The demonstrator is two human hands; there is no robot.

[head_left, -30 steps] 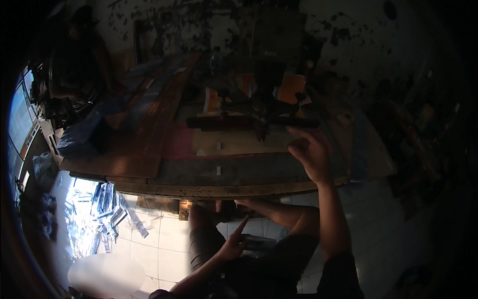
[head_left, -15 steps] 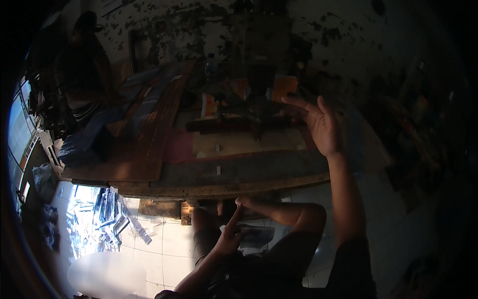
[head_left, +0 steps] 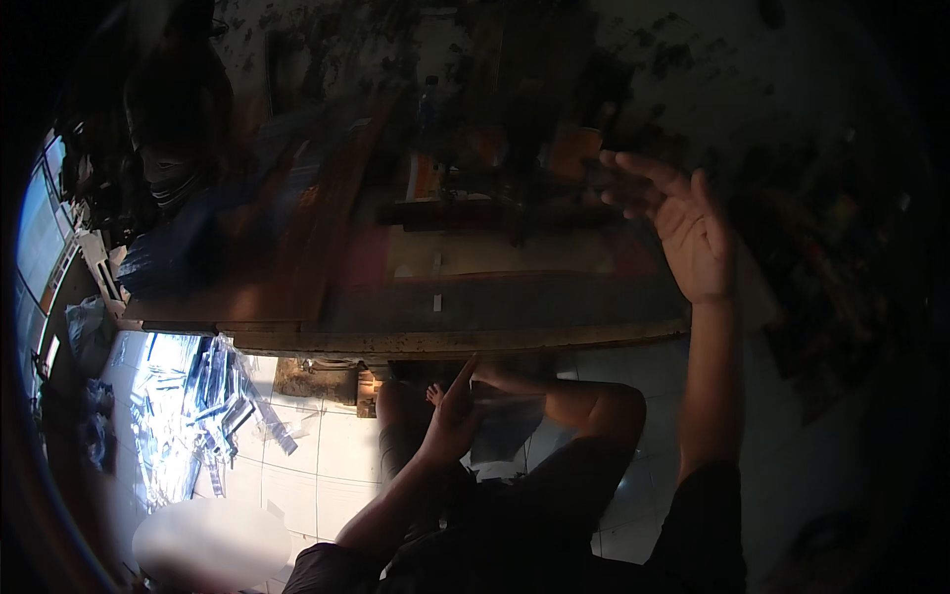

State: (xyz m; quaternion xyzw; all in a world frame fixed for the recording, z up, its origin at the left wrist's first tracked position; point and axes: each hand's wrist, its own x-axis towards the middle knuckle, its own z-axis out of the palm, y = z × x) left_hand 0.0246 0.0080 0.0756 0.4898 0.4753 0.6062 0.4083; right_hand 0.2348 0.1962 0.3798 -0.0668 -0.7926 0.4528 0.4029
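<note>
My left hand (head_left: 453, 424) is low over my lap, just short of the bench edge, with its index finger stretched out. Its other fingers are curled against a greyish see-through plastic piece (head_left: 507, 428), which seems held there; the grip itself is dark. My right hand (head_left: 693, 243) is raised over the right end of the workbench (head_left: 554, 312), palm showing and fingers apart, holding nothing. A small pale rectangular piece (head_left: 437, 303) lies on the bench near its front edge. Beyond it stands a dark press-like tool (head_left: 505, 213), its details lost in shadow.
Brown sheets (head_left: 307, 247) and a dark blue bundle (head_left: 183, 252) cover the bench's left side. A person (head_left: 178, 109) is behind them. A bottle (head_left: 427, 104) stands at the back. Shiny plastic scraps (head_left: 188, 416) litter the floor by a white round surface (head_left: 213, 540).
The view has tilted down, so the bench sits higher in it. My right hand has moved right and slightly up. The left hand has risen with the plastic piece beside it.
</note>
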